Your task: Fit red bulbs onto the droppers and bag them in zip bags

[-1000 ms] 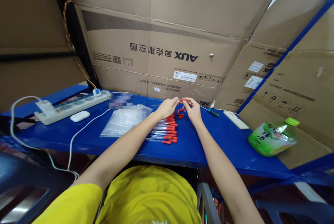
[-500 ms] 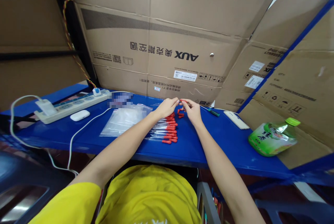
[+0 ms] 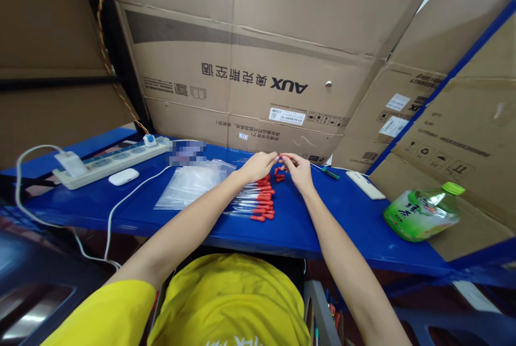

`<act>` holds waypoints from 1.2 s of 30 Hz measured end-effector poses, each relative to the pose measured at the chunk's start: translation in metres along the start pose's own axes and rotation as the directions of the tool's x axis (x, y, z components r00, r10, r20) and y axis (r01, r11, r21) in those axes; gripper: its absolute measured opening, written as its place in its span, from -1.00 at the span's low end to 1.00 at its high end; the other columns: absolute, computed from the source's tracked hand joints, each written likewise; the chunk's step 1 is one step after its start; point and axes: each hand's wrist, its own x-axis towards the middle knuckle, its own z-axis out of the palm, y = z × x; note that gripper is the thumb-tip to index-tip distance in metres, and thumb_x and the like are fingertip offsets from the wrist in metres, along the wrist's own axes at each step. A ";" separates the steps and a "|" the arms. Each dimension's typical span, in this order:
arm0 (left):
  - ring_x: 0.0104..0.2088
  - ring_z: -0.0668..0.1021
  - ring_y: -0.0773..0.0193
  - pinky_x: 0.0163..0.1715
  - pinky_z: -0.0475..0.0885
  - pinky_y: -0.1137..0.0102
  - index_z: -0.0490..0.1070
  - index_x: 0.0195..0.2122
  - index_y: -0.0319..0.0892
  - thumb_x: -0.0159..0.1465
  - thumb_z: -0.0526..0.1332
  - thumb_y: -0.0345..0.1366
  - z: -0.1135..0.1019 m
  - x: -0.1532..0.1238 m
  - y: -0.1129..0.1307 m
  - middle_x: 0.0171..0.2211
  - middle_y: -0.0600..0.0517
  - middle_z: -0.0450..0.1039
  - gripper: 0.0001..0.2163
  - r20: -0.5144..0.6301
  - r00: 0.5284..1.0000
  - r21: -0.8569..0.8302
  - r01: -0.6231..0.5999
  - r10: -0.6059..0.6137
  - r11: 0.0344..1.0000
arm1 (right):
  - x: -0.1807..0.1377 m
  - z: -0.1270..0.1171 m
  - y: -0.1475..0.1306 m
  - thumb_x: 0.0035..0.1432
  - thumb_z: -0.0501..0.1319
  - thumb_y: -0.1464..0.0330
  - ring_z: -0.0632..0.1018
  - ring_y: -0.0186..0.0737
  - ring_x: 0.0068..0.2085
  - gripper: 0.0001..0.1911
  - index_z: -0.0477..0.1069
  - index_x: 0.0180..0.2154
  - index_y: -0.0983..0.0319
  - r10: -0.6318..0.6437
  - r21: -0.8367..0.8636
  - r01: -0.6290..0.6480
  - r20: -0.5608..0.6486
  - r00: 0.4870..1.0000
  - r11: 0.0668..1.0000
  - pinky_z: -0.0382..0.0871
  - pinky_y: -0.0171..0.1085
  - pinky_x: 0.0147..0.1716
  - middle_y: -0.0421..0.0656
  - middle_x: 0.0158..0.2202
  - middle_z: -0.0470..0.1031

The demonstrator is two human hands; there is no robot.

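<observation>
Both my hands meet over the middle of the blue shelf (image 3: 346,222). My left hand (image 3: 258,165) and my right hand (image 3: 299,170) pinch together around a small red-capped piece (image 3: 281,157) held between their fingertips. Right below them lies a row of several clear tubes with red caps (image 3: 258,201). A few loose red caps (image 3: 279,172) lie between the hands on the shelf.
Clear plastic bags (image 3: 191,185) lie left of the tubes. Farther left are a white power strip (image 3: 108,160), a white earbud case (image 3: 123,177) and a white cable (image 3: 121,206). To the right lie a green pen (image 3: 329,173), a white remote (image 3: 365,185) and a green bottle (image 3: 423,211). Cardboard boxes (image 3: 258,66) wall the back.
The hands stay pinched together over the tubes, with only small finger shifts. The view has drifted slightly.
</observation>
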 end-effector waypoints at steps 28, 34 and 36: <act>-0.02 0.64 0.12 -0.11 0.41 0.37 0.54 0.05 -0.04 0.56 0.02 -0.03 -0.016 -0.005 -0.016 -0.03 -0.03 0.65 -0.65 -0.044 0.997 0.023 -0.058 0.059 0.998 | 0.005 -0.003 0.003 0.14 0.39 -0.03 0.68 -0.12 -0.37 -0.53 0.62 -0.10 0.19 0.018 0.028 -0.020 0.082 0.996 0.999 0.57 -0.19 -0.36 -0.12 -0.31 0.70; -0.07 0.64 0.12 -0.12 0.40 0.36 0.55 0.02 -0.05 0.58 -0.06 -0.05 -0.020 -0.004 -0.018 -0.07 -0.02 0.67 -0.60 -0.005 0.999 -0.022 -0.039 0.039 0.999 | 0.009 -0.011 0.006 0.04 0.46 -0.06 0.69 -0.09 -0.32 -0.50 0.59 -0.17 0.18 0.024 0.124 -0.024 -0.002 1.000 0.992 0.64 -0.12 -0.26 -0.10 -0.31 0.69; -0.08 0.64 0.13 -0.11 0.39 0.36 0.55 -0.01 -0.06 0.58 -0.06 -0.06 -0.019 -0.004 -0.019 -0.08 -0.02 0.67 -0.61 0.000 0.997 -0.046 -0.074 0.074 0.996 | 0.009 -0.011 0.004 0.01 0.49 -0.06 0.72 -0.06 -0.28 -0.49 0.60 -0.18 0.18 0.031 0.154 -0.032 0.012 0.999 0.988 0.66 -0.10 -0.23 -0.12 -0.31 0.70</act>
